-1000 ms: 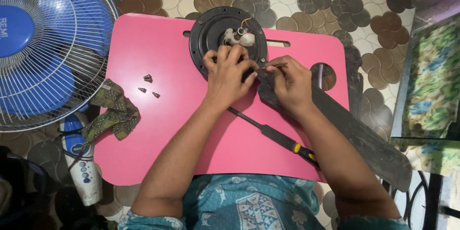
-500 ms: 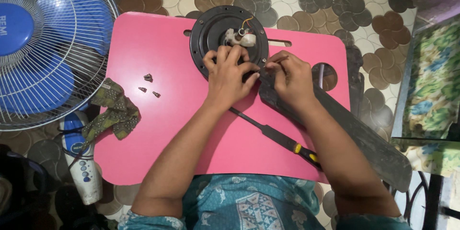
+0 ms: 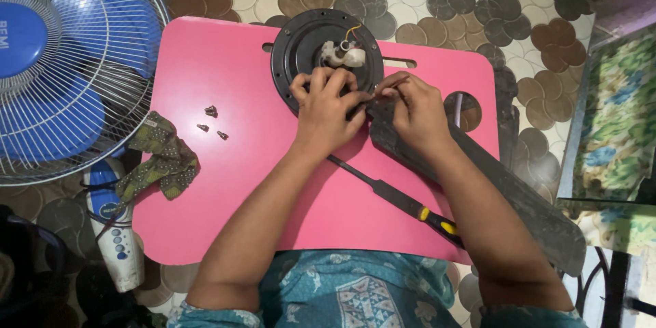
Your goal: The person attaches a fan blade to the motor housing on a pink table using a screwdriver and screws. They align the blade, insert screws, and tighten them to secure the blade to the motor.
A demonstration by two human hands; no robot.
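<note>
Tiled floor [image 3: 437,0] of brown and grey rounded shapes all around, with a pink tabletop [image 3: 225,184] set low across it. Nearest, a teal patterned garment [image 3: 355,290] at the bottom edge, both forearms reaching up from it. Just past that, a long screwdriver [image 3: 393,195] lying slantwise on the pink tabletop, dark shaft toward the left wrist, yellow and black handle passing under the right forearm. To the right, a dark dusty fan blade [image 3: 506,195] running from the lower right corner up to the black disc. Off to the left, a crumpled green patterned rag [image 3: 164,157] hanging over the tabletop edge, and three small loose screws [image 3: 210,121] lying well apart from the hands. Further up, left hand [image 3: 326,113] curled palm down, fingers bent and pressed on the near rim of a round black fan motor housing [image 3: 301,51]. Right hand [image 3: 415,113] just beside it, thumb and fingertips pinched together at the housing's rim where the blade meets it; too small to tell what is pinched. At the housing's centre, a whitish part with coloured wires. Far left, a blue table fan [image 3: 61,61] behind its wire guard, lying on the floor.
</note>
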